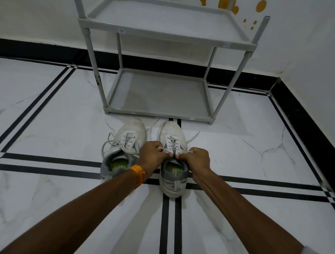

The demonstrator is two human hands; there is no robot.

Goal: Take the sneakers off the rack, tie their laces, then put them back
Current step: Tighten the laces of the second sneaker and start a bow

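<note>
Two white sneakers with grey collars stand side by side on the floor, toes toward the rack. The left sneaker [129, 138] has loose laces spilling to its left. Over the right sneaker [174, 135], my left hand [153, 155] and my right hand [195, 159] each pinch one end of its white lace [170, 146], pulling it outward at the top of the tongue. The grey shoe rack [158, 110] stands just beyond, both visible shelves bare.
The white marble floor [55, 120] has black inlay lines. A white wall with a black skirting [310, 125] runs behind the rack and along the right. An orange thread band sits on my left wrist [138, 174].
</note>
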